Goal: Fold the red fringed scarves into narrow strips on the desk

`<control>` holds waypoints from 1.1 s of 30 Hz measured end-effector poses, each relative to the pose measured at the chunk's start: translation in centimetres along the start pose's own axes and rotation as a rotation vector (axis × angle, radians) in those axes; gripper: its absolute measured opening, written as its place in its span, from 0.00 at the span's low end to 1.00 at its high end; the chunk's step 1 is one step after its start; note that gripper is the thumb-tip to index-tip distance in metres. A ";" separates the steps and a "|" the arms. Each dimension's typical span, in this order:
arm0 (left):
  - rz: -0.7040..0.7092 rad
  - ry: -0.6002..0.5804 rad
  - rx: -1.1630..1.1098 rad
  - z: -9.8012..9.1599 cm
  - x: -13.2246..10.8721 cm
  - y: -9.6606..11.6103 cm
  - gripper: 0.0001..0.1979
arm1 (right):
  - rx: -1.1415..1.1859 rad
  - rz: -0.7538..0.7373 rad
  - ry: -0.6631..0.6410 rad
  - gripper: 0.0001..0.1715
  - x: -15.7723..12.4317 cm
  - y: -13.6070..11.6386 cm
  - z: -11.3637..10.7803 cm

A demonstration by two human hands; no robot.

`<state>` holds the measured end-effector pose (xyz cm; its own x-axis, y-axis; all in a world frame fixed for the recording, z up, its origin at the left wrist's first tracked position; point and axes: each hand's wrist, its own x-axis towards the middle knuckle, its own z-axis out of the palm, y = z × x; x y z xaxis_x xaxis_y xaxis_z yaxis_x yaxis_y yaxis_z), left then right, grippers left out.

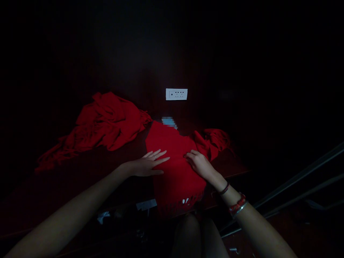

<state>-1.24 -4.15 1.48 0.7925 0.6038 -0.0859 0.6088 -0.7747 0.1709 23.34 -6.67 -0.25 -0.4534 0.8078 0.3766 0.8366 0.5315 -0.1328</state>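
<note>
A red fringed scarf (174,179) lies spread over a dark surface, its fringed end hanging over the front edge. My left hand (150,163) rests flat on its left part, fingers stretched apart, with a ring on one finger. On the right, my right hand (198,163) has its fingers curled down against the cloth, pinching at it. Beyond that hand, the scarf is bunched, with fringe at the far right. Another crumpled heap of red fringed cloth (110,120) lies to the left; whether it joins the scarf, I cannot tell.
A white wall socket (176,94) sits on the dark back wall. Below it lies a blurred pale-blue item (168,122). Pale items (146,205) show beneath the front edge, above my knees (188,233). Light metal rails (301,175) slant along the right. The room is very dark.
</note>
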 end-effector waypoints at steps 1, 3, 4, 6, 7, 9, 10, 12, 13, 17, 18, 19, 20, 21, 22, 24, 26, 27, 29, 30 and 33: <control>-0.012 -0.057 0.003 0.2 0.1 -0.2 0.31 | -0.038 -0.026 0.002 0.12 -0.1 0.2 0.1; -0.025 -0.128 0.002 0.3 0.1 -0.4 0.32 | -0.124 -0.073 -0.010 0.13 -0.3 0.5 -0.2; -0.031 -0.146 -0.001 0.1 0.0 -0.3 0.32 | -0.161 -0.097 -0.023 0.13 -0.5 0.6 -0.6; -0.040 -0.174 -0.014 -0.4 -0.1 -0.2 0.33 | -0.199 -0.144 -0.049 0.15 -0.8 0.4 -1.4; -0.045 -0.184 -0.024 -0.6 -0.2 -0.1 0.34 | -0.205 -0.163 -0.058 0.16 -0.9 0.2 -1.8; -0.058 -0.196 -0.042 -1.0 -0.2 0.1 0.35 | -0.222 -0.190 -0.066 0.20 -0.8 -0.2 -2.4; -0.065 -0.200 -0.048 -1.0 -0.2 0.1 0.36 | -0.244 -0.198 -0.071 0.20 -0.6 -0.5 -2.5; -0.073 -0.201 -0.051 -1.1 -0.1 0.1 0.37 | -0.301 -0.235 -0.106 0.16 0.1 -0.8 -2.6; -0.076 -0.201 -0.049 -1.1 -0.1 0.0 0.38 | -0.324 -0.264 -0.136 0.14 0.6 -0.9 -2.6; -0.095 -0.212 -0.041 -1.1 0.1 -0.4 0.42 | -0.279 -0.261 -0.231 0.09 2.5 -0.3 -2.6; -0.104 -0.217 -0.037 -1.2 0.1 -0.4 0.43 | -0.231 -0.203 -0.228 0.08 2.8 0.0 -2.6; -0.115 -0.219 -0.033 -1.3 0.1 -0.5 0.44 | -0.169 -0.136 -0.225 0.08 3.0 0.2 -2.6; -0.129 -0.221 -0.029 -1.3 0.1 -0.5 0.45 | -0.100 -0.070 -0.223 0.07 3.0 0.4 -2.5; -0.146 -0.222 -0.025 -1.4 0.1 -0.4 0.46 | -0.033 -0.012 -0.220 0.06 3.0 0.6 -2.3; -0.164 -0.225 -0.023 -1.5 0.1 -0.4 0.47 | 0.023 0.035 -0.214 0.05 2.9 0.7 -2.1; -0.191 -0.234 -0.022 -1.6 0.0 -0.2 0.48 | 0.104 0.085 -0.199 0.06 2.7 0.8 -1.5; -0.197 -0.243 -0.025 -1.6 -0.1 -0.2 0.50 | 0.139 0.098 -0.180 0.07 2.6 1.0 -1.3; -0.191 -0.244 -0.029 -1.6 -0.1 -0.2 0.50 | 0.144 0.089 -0.174 0.08 2.7 1.1 -1.4; -0.180 -0.235 -0.041 -1.5 -0.2 -0.4 0.51 | 0.150 0.035 -0.152 0.11 2.8 1.3 -1.8; -0.176 -0.223 -0.050 -1.5 -0.3 -0.5 0.51 | 0.156 -0.017 -0.136 0.13 2.9 1.3 -2.2; -0.158 -0.154 -0.096 -1.2 -0.2 -0.9 0.42 | 0.178 -0.242 -0.151 0.17 2.6 1.1 -3.1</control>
<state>-1.97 -3.33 2.53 0.6885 0.6745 -0.2665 0.7251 -0.6471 0.2355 24.04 -4.80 3.46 -0.6840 0.6744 0.2781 0.6385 0.7379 -0.2188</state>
